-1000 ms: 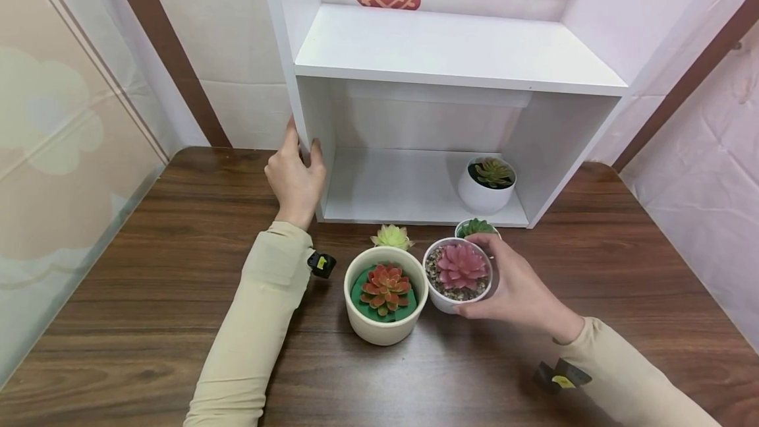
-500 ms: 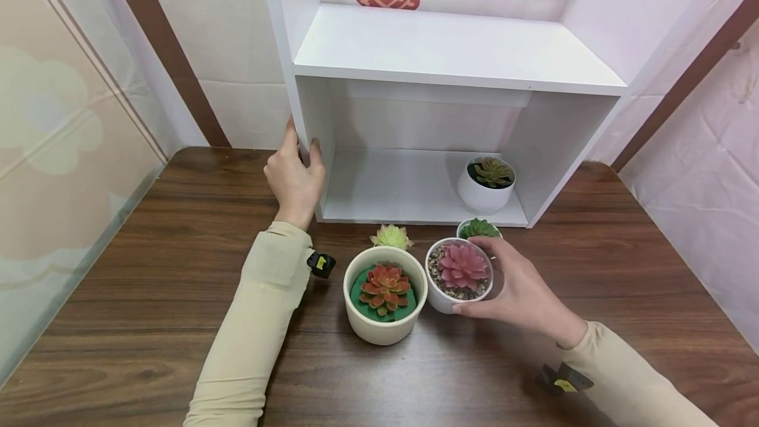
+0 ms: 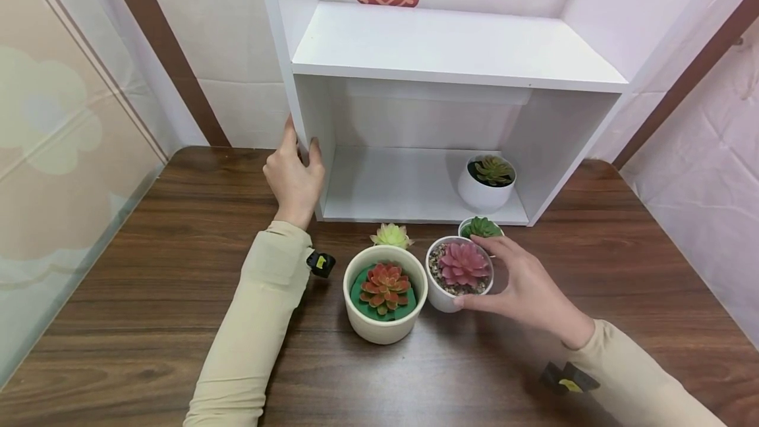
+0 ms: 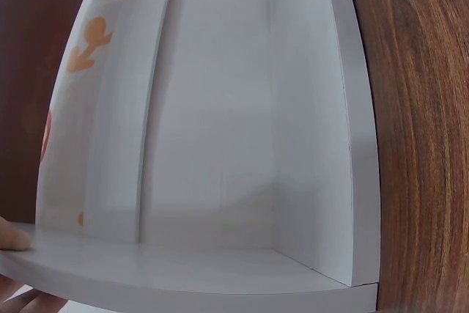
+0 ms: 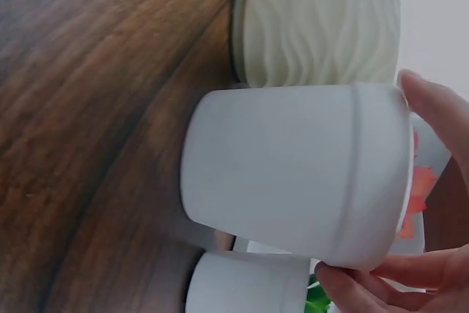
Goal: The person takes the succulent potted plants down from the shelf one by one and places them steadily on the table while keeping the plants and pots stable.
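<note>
At the left, my left hand (image 3: 294, 176) grips the side panel of the white shelf unit (image 3: 409, 190), thumb inside and fingers outside. In the left wrist view its thumb (image 4: 13, 236) lies over the panel edge. My right hand (image 3: 528, 285) holds a white pot (image 5: 293, 170) by its rim between thumb and fingers. Inside that pot are gravel and a pink succulent (image 3: 462, 264). Left of it stands a cream pot (image 3: 382, 331) with a red succulent (image 3: 385, 287). Just behind the fingers is a smaller white pot with a green succulent (image 3: 481, 227), partly hidden.
A round white pot (image 3: 485, 196) with a dark green succulent stands on the lower board at the right. Behind the cream pot peeks a yellow-green succulent (image 3: 392, 236). The unit's middle board (image 3: 456, 41) spans above. Everything rests on a brown wooden table (image 3: 148, 295).
The pink succulent's pot has shifted slightly right with my right hand, and the small green succulent's pot also sits slightly farther right. My left hand keeps its place on the shelf unit.
</note>
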`<state>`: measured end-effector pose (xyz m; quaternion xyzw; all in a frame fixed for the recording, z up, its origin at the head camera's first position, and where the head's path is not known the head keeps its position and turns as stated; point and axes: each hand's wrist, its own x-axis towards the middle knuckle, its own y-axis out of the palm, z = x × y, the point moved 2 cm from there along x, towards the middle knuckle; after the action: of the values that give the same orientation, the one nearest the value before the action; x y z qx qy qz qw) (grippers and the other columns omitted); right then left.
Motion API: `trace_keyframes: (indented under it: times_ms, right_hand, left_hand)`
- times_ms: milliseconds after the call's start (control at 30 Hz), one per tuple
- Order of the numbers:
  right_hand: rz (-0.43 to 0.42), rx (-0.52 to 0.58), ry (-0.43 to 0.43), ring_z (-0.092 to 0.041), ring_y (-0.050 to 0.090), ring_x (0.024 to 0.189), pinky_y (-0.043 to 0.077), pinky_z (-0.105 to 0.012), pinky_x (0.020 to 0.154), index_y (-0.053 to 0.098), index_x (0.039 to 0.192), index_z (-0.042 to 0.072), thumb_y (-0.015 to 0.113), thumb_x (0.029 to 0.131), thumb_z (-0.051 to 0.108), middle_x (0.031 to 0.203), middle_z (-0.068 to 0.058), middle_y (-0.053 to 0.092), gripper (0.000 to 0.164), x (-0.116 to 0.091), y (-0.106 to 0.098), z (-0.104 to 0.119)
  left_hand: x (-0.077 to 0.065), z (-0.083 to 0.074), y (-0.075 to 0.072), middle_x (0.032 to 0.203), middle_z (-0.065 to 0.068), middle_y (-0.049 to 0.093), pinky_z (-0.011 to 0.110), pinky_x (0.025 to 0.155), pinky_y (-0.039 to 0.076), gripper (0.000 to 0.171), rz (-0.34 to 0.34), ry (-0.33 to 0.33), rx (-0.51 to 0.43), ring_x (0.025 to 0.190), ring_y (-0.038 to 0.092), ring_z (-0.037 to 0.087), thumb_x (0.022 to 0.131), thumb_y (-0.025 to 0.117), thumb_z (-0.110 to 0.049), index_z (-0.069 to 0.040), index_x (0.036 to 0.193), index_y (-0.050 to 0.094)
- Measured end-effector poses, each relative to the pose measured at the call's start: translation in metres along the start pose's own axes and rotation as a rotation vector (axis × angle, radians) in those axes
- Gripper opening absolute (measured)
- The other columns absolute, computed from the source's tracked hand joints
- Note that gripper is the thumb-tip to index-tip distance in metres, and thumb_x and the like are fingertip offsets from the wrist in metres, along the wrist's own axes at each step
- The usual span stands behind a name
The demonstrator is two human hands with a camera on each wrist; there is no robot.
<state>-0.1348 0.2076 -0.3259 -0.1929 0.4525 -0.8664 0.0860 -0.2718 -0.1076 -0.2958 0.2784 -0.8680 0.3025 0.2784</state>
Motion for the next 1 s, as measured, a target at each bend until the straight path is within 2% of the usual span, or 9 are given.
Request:
trace_keyframes:
  times_ms: [133, 267, 467, 567, 1000]
  right_hand:
    - [-0.013, 0.069, 0.04, -0.022, 0.065, 0.1, 0.052, -0.043, 0.084, 0.06, 0.125, 0.002, 0.086, 0.066, 0.038, 0.12, -0.009, 0.064, 0.074, 0.005, -0.008, -0.002]
    - [-0.02, 0.177, 0.095, -0.019, 0.067, 0.099, 0.053, -0.037, 0.085, 0.064, 0.119, 0.004, 0.082, 0.074, 0.031, 0.114, -0.007, 0.069, 0.055, 0.012, -0.019, -0.006]
    - [-0.064, 0.301, 0.124, -0.005, 0.068, 0.089, 0.053, -0.02, 0.078, 0.066, 0.116, 0.004, 0.074, 0.084, 0.02, 0.111, -0.014, 0.07, 0.037, 0.026, -0.03, -0.021]
    - [-0.107, 0.334, 0.151, 0.001, 0.067, 0.087, 0.052, -0.016, 0.075, 0.066, 0.117, 0.003, 0.072, 0.086, 0.019, 0.111, -0.018, 0.069, 0.036, 0.031, -0.032, -0.03]
    - [-0.284, 0.358, 0.243, 0.006, 0.06, 0.09, 0.047, -0.009, 0.079, 0.06, 0.121, -0.007, 0.071, 0.086, 0.018, 0.113, -0.024, 0.063, 0.045, 0.049, -0.028, -0.062]
  left_hand:
    - [0.0, 0.0, 0.0, 0.109, 0.022, 0.069, 0.057, 0.074, 0.049, 0.044, -0.002, 0.0, -0.005, 0.092, 0.068, 0.043, 0.09, 0.06, -0.014, -0.008, 0.133, 0.055]
    - [0.001, 0.0, -0.001, 0.109, 0.022, 0.069, 0.057, 0.074, 0.049, 0.044, -0.005, 0.001, -0.009, 0.092, 0.068, 0.042, 0.09, 0.06, -0.015, -0.008, 0.133, 0.055]
    - [0.0, 0.0, 0.0, 0.109, 0.022, 0.069, 0.057, 0.073, 0.049, 0.045, -0.001, -0.001, -0.007, 0.091, 0.068, 0.043, 0.09, 0.06, -0.014, -0.008, 0.134, 0.055]
    - [0.0, 0.001, 0.0, 0.109, 0.022, 0.069, 0.057, 0.073, 0.048, 0.045, 0.003, -0.003, -0.003, 0.091, 0.068, 0.043, 0.09, 0.06, -0.014, -0.009, 0.134, 0.054]
    - [0.0, 0.0, -0.001, 0.108, 0.022, 0.069, 0.057, 0.074, 0.048, 0.045, 0.006, -0.009, -0.001, 0.091, 0.067, 0.043, 0.091, 0.059, -0.014, -0.011, 0.135, 0.054]
